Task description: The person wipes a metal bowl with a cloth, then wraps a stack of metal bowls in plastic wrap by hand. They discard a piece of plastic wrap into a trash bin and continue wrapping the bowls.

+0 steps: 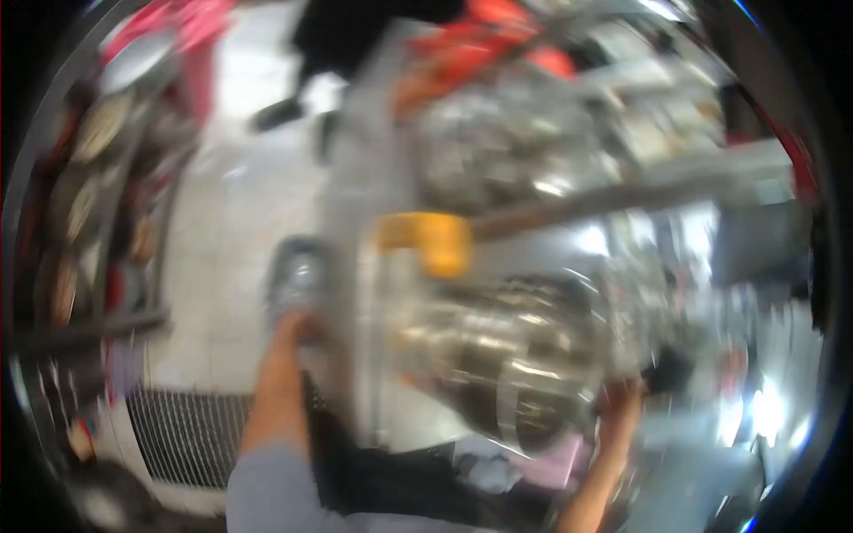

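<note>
Motion smears the whole view. My left hand [302, 324] reaches forward over the pale floor, at the near end of a shiny grey rounded object [302, 275]. The hand appears closed on that object, whose exact kind the blur hides. Low on the right, my right hand [622, 400] is by the right side of a stack of shiny metal vessels [524, 364]. Its fingers are too smeared to read, and whether they touch the stack cannot be made out. Close to the right hand is a dark object [671, 369].
A yellow-orange piece [440, 244] stands out above the metal stack. Beyond it lie more shiny wares [506, 142] and red-orange items [471, 44]. Shelving with round things [98, 213] lines the left. A floor grate [191, 440] and a pink item [546, 466] are nearby.
</note>
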Available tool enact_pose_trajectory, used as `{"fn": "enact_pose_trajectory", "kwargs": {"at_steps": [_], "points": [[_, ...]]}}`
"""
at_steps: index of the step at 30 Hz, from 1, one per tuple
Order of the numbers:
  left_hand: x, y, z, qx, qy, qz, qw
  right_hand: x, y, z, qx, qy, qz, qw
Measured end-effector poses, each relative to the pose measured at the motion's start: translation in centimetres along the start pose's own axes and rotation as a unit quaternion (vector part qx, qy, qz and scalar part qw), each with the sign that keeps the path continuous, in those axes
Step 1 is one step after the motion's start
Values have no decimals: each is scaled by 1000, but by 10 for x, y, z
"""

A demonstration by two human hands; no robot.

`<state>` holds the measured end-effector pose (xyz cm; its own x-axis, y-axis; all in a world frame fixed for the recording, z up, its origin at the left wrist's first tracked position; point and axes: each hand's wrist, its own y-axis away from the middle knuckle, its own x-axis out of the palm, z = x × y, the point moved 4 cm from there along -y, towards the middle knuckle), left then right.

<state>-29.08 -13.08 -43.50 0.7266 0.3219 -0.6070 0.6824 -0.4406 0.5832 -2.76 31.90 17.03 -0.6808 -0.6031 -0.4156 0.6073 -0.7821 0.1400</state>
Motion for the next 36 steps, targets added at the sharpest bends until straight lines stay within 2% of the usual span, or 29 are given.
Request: {"fn": "enact_pose_trajectory", "kwargs": {"at_steps": [1, 2, 3, 4, 5, 6, 8, 9, 11, 12, 13, 15, 16, 18, 19, 20, 21, 22, 23, 24, 27, 28, 30, 31, 32, 33, 34, 35, 36], "points": [[-6, -6, 5, 39, -11, 23, 999, -6, -7, -5, -78, 223, -7, 972], [-18, -13, 12, 71, -20, 41, 996, -12, -14, -10, -148, 434, -49, 887], [-31, -19, 19, 96, -35, 54, 993, 0, -16, -9, -96, 141, 6, 985], [-48, -20, 26, 114, -57, 63, 990, 10, -17, -9, -31, -169, 22, 985], [-66, -22, 33, 127, -81, 63, 987, 37, 0, 30, -10, -226, -3, 974], [-86, -15, 31, 124, -125, 62, 983, 36, -5, 37, -36, -241, 66, 968], [-119, -4, 34, 111, -206, 54, 971, 27, -2, 24, -31, -327, 106, 938], [-142, 11, 27, 68, -91, -6, 994, 23, -4, 20, -32, -384, 124, 914], [-180, 85, -13, -16, 148, -126, 981, 5, -28, -4, -49, -175, 4, 983], [-216, 149, -72, -14, 207, -116, 971, -4, -39, -15, -54, -65, -57, 995], [-210, 158, -64, -30, 320, -154, 934, -1, -50, -12, -171, 137, -66, 974], [-184, 190, -31, -54, 530, -236, 813, 16, -82, -29, -168, 267, -24, 949], [-182, 217, -30, -94, 540, -235, 803, 32, -94, -22, -289, 320, -35, 902], [-143, 277, -35, -149, 541, -251, 789, 54, -102, -25, -499, 410, -68, 760], [-119, 306, -24, -109, 500, -212, 833, 63, -119, -52, -459, 324, -13, 827], [-75, 321, 8, -18, 613, -149, 775, 77, -140, -85, -415, 232, 42, 879], [-58, 368, -34, -152, 486, -179, 842, 83, -145, -85, -417, 233, 57, 877], [-29, 395, -45, -174, 501, -140, 836, 89, -149, -85, -418, 234, 73, 875], [-4, 416, -61, -129, 326, -82, 933, 87, -137, -65, -461, 325, 44, 824], [12, 450, -99, -220, 525, -96, 817, 87, -130, -52, -498, 414, 12, 762], [50, 489, -216, -276, 474, -62, 834, 81, -142, -66, -459, 304, 0, 834], [77, 482, -229, -158, 474, -52, 865, 72, -150, -81, -328, 314, 99, 886], [44, 476, -351, -122, 518, 7, 846, 27, -116, -38, -167, 228, 149, 948], [27, 472, -400, -83, 568, 60, 817, 4, -89, -35, -215, 130, 40, 967], [6, 472, -443, -57, 591, 91, 799, -11, -61, -38, -225, 135, -21, 965], [-11, 468, -474, -24, 612, 125, 781, -21, -18, -18, -147, 170, 23, 974], [-17, 458, -485, -1, 655, 131, 744, -19, 25, -1, -96, 174, 125, 972], [-18, 450, -492, 22, 696, 140, 704, -3, 56, -20, -102, 135, 236, 957], [-17, 443, -493, 46, 733, 150, 662, 15, 92, -27, -187, 184, 297, 918]]}}
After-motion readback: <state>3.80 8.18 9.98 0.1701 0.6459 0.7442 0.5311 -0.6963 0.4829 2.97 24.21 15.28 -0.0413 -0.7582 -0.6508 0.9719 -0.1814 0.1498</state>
